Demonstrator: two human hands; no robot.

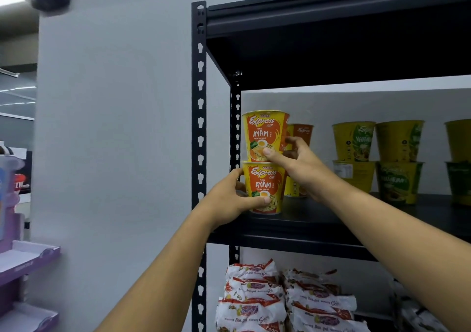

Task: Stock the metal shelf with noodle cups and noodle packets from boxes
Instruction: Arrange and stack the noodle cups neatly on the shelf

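Observation:
Two yellow-and-orange Ayam noodle cups stand stacked at the left front of the black metal shelf (293, 227). My left hand (234, 199) grips the lower cup (265, 186) from its left side, thumb across the front. My right hand (295, 163) holds the upper cup (262, 135) at its lower right, thumb on the front and fingers round the back. Behind them stands another stack of orange cups (302, 133). White noodle packets (257, 296) are piled on the shelf level below.
Yellow and green noodle cups (377, 161) stand in two-high stacks further right on the same level. A grey wall lies left of the shelf upright (200, 128). A purple cardboard display stand (28, 257) sits at the far left.

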